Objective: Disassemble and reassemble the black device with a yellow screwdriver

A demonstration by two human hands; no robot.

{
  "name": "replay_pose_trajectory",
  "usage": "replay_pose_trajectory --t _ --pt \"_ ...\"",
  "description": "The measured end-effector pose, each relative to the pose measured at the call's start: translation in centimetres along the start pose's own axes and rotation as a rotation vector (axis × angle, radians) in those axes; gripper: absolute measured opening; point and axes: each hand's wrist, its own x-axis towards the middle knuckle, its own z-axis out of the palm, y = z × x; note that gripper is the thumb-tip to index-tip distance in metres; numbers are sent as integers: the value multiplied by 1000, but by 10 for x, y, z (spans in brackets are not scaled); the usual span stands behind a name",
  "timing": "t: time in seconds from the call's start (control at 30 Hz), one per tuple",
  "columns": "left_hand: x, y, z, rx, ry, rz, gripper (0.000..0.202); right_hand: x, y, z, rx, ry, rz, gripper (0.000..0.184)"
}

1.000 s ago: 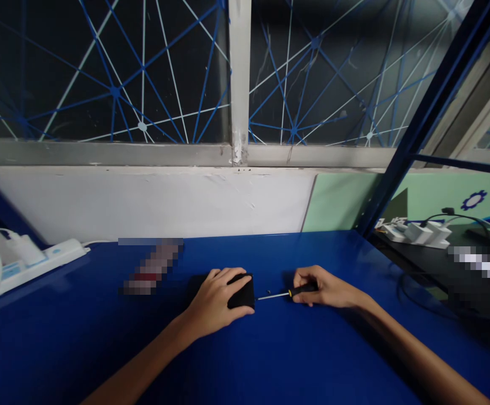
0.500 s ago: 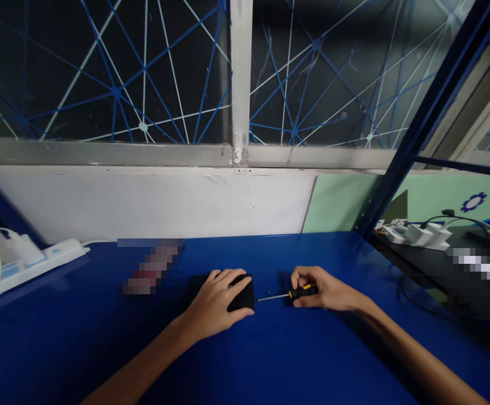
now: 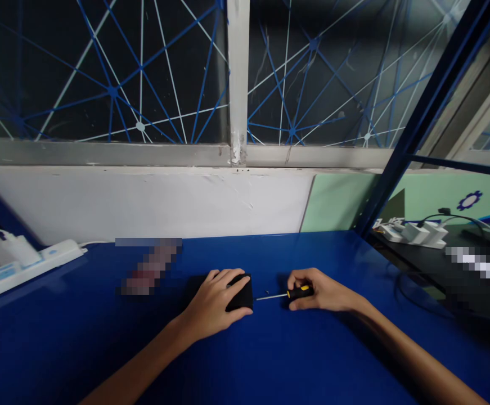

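Note:
My left hand lies over a small black box-shaped object on the blue table, with fingers curled round its top and side. My right hand grips the black-and-yellow handle of a small screwdriver. The thin metal shaft points left, and its tip sits at the right side of the black object. A tiny dark speck, maybe a screw, lies on the table just above the shaft.
A white power strip with a plugged-in charger lies at the far left. A blurred patch sits behind my left hand. At right, a black surface holds white adapters and cables. A wall and window run behind.
My right hand has shifted slightly left along the screwdriver and turned its grip a little. My left hand stays on the black object.

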Motion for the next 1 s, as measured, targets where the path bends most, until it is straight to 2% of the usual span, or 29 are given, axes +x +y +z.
replay_pose_trajectory --t 0.2,0.4,0.5,0.57,0.63,0.83,1.0 --pt "0 0 1 -9 4 4 50 -2 3 -1 136 -76 130 35" --pt "-1 -1 0 -7 -8 1 52 -1 -5 -3 -45 -74 31 44" --pt "-1 -1 0 -5 -8 3 51 -1 -7 -1 -46 -40 -1 33" --pt "0 -1 0 -5 -5 8 50 -1 -5 0 -22 5 -14 32" --pt "0 -1 0 -4 -6 7 50 -1 -2 1 19 22 0 34" --pt "0 0 -1 0 -12 8 51 -2 -1 -1 51 -64 119 34" --pt "0 1 -1 -1 -12 6 51 -1 -5 -1 -65 -60 48 41"
